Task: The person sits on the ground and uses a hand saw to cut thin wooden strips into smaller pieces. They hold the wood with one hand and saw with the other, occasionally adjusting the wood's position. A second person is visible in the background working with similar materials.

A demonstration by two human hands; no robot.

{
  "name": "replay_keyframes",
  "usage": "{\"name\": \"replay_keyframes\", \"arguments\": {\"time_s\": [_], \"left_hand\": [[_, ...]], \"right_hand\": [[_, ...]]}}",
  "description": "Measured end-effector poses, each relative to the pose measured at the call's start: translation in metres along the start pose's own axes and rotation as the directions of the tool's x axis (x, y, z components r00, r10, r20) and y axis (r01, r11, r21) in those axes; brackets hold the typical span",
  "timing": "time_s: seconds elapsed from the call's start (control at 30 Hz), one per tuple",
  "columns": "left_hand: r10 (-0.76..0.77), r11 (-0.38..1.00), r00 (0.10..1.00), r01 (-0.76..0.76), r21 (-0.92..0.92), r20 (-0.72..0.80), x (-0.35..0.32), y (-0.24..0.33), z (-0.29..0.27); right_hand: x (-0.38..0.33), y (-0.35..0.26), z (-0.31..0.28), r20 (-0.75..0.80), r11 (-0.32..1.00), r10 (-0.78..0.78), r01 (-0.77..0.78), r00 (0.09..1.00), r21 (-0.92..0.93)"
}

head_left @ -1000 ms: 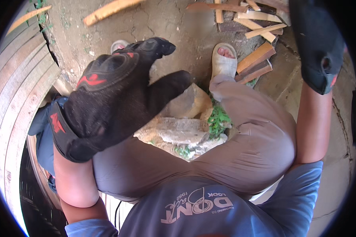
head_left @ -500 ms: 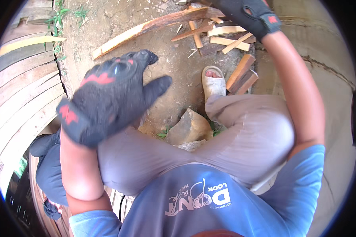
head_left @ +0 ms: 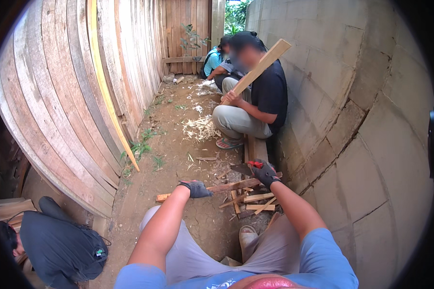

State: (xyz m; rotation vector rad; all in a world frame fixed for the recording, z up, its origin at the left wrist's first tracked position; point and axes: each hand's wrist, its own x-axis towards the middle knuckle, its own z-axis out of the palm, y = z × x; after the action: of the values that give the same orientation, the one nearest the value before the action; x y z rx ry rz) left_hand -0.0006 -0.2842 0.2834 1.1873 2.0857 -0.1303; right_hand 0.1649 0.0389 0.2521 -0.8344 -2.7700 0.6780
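My left hand [head_left: 196,189], in a black glove with part of the fingers covered, is closed around a long reddish-brown wooden strip [head_left: 236,185], whose pale left end sticks out beyond the hand. My right hand [head_left: 264,174], gloved too, is closed on a red-handled tool [head_left: 240,169] with a dark flat blade pointing left. That blade lies just above the strip, and I cannot tell whether they touch. Several cut wood pieces [head_left: 260,207] lie on the ground below my right hand, near my sandal [head_left: 248,236].
A co-worker [head_left: 270,91] sits ahead by the block wall [head_left: 332,96], holding a tilted plank [head_left: 263,65]; another person [head_left: 212,61] is behind. One more person [head_left: 58,245] crouches at lower left. Wood shavings [head_left: 200,128] lie on the dirt. A board fence [head_left: 67,86] stands left.
The view has tilted up, showing the passage and co-workers. My left hand, open in the air before, now grips the wooden strip. The tool in my right hand has come into view.
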Motion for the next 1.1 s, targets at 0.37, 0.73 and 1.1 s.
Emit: {"name": "replay_keyframes", "arguments": {"time_s": [0.37, 0.73, 1.1], "left_hand": [[-0.032, 0.997, 0.992, 0.041, 0.069, -0.122, -0.033, 0.008, 0.015], [-0.035, 0.997, 0.979, 0.021, -0.068, -0.203, -0.061, -0.001, 0.013], [-0.055, 0.998, 0.983, 0.052, -0.02, -0.173, -0.087, 0.011, 0.017]], "right_hand": [[-0.217, -0.094, -0.133, -0.295, 0.93, 0.113, 0.004, 0.949, 0.368], [-0.31, -0.135, -0.159, -0.178, 0.72, 0.262, -0.07, 0.948, 0.69], [-0.281, -0.12, -0.173, -0.092, 0.54, 0.273, -0.073, 0.958, 0.838]]}}
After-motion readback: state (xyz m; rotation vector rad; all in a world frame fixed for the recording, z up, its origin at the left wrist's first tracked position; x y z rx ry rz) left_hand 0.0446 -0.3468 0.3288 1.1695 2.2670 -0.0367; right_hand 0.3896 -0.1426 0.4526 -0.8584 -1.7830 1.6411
